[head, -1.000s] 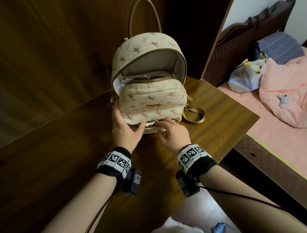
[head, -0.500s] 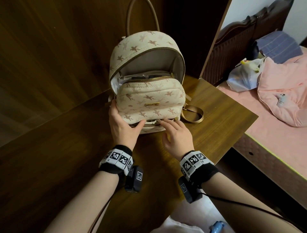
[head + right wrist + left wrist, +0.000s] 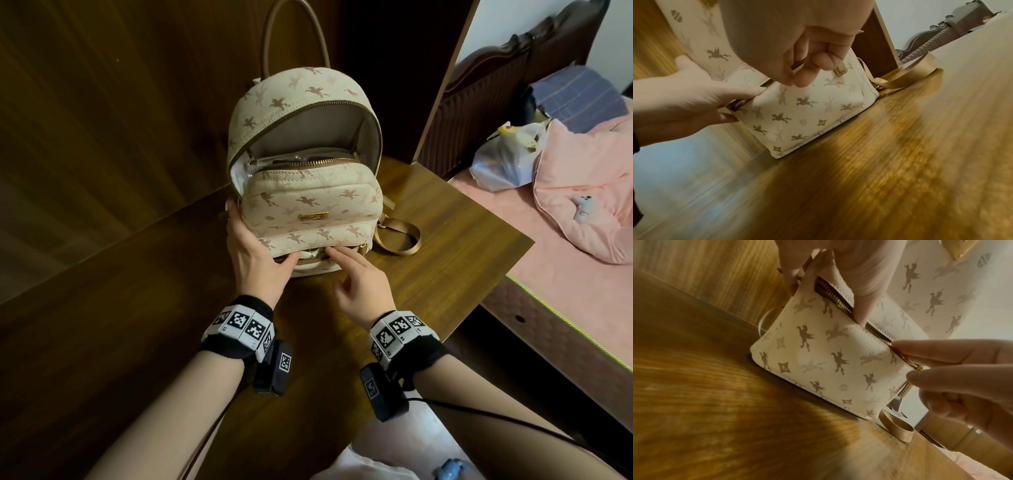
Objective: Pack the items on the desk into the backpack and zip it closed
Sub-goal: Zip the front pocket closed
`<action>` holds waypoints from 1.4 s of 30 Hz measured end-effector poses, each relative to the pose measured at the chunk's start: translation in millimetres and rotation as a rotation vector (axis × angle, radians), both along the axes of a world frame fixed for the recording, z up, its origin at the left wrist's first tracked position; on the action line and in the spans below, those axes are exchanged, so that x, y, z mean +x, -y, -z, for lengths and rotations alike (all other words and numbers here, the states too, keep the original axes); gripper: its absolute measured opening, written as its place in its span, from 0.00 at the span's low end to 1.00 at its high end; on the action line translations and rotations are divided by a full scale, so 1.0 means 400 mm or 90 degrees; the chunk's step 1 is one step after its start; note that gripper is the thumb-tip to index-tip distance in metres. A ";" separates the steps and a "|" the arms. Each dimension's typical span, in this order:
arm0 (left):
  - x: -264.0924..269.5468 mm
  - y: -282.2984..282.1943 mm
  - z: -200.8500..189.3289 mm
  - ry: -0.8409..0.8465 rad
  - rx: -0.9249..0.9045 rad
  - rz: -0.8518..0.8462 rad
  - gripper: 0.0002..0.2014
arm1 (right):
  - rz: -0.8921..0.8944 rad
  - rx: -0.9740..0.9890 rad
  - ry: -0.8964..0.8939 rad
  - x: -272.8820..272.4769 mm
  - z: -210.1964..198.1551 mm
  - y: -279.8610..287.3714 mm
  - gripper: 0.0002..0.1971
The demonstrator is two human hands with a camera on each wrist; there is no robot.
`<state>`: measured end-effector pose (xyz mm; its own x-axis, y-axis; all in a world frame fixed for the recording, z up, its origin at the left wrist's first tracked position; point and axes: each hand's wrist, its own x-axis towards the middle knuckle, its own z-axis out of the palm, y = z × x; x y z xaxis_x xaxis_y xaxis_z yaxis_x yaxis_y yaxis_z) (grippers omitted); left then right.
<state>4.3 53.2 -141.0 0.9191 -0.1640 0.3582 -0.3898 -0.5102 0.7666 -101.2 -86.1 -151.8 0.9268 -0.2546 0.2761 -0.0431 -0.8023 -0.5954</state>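
Observation:
A cream backpack [image 3: 308, 202] printed with winged horses stands upright on the wooden desk [image 3: 445, 246]. Its main compartment is unzipped, and plastic-wrapped items [image 3: 301, 159] show inside. My left hand [image 3: 253, 253] grips the bag's lower left corner, thumb on the front by the lower pocket's gold zipper [image 3: 838, 303] and fingers round the side. My right hand [image 3: 334, 267] reaches the same zipper from the right. Its outstretched fingertips [image 3: 898, 344] touch the zipper line, and its thumb stays apart from them. The lower pocket gapes slightly.
A tan strap loop [image 3: 400, 236] lies on the desk right of the bag. Dark wood panels rise behind and to the left. Past the desk's right edge is a bed [image 3: 565, 291] with pink cloth and a plastic bag [image 3: 503, 164].
My right wrist has drawn back a little and its fingers have stretched out, tips still at the lower zipper. The left hand keeps its hold on the bag.

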 end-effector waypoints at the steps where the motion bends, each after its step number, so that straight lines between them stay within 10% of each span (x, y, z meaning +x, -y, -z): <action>1: 0.000 0.004 0.000 -0.001 -0.001 -0.008 0.65 | -0.008 0.006 -0.004 -0.001 -0.004 0.006 0.30; 11: -0.002 0.012 0.007 -0.006 -0.018 -0.023 0.64 | 0.118 -0.099 0.135 -0.024 -0.004 0.021 0.18; 17: -0.001 0.009 0.009 0.009 -0.014 -0.022 0.63 | 0.007 -0.179 0.089 0.011 -0.015 0.023 0.13; 42: -0.008 -0.005 0.033 0.057 -0.005 -0.012 0.61 | -0.004 -0.296 -0.025 0.008 -0.021 -0.010 0.22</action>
